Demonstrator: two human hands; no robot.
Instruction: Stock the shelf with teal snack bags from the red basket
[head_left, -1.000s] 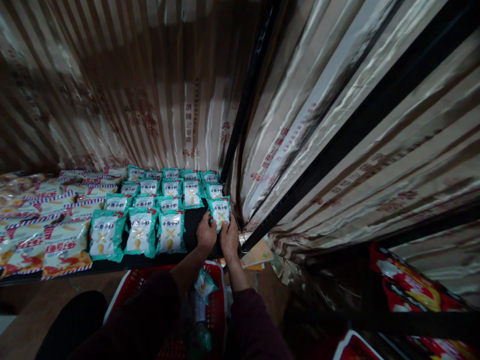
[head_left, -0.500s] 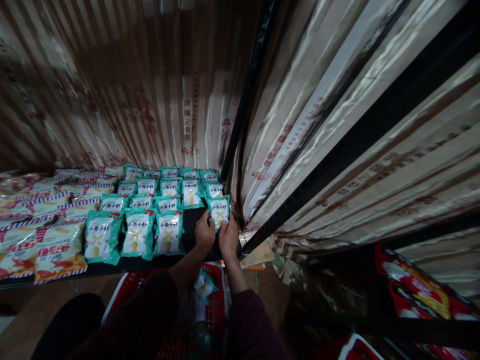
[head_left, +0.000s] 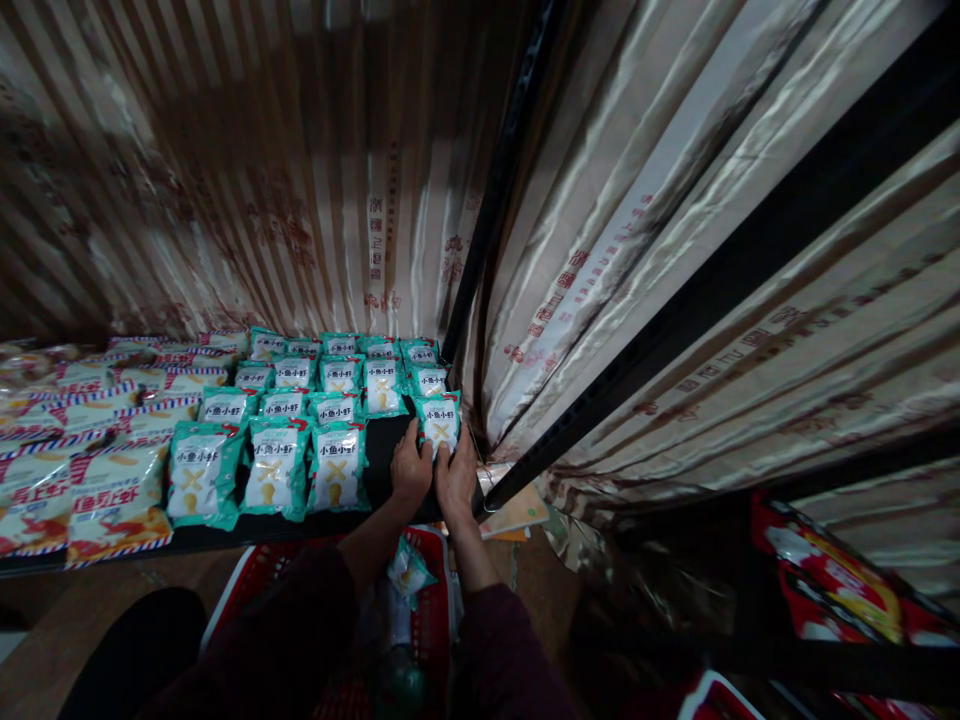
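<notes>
A teal-and-white snack bag (head_left: 439,420) leans near the right end of the black shelf (head_left: 384,455), held between my two hands. My left hand (head_left: 411,467) is closed against its lower left side, and my right hand (head_left: 457,474) grips its lower right side. Several matching snack bags stand in rows to the left; a front one (head_left: 337,467) is nearest my left hand, across a strip of bare shelf. Below my forearms, a red basket (head_left: 433,620) holds another teal snack bag (head_left: 410,568), partly hidden by my sleeves.
Larger striped snack bags (head_left: 120,497) fill the shelf's left part. A black metal post (head_left: 517,480) rises at its right end, with pleated curtains (head_left: 600,300) behind. Red packages (head_left: 840,580) lie at lower right, near another basket's white rim (head_left: 712,690).
Almost nothing differs. Both hands stay on the same snack bag, with my fingers shifted very slightly.
</notes>
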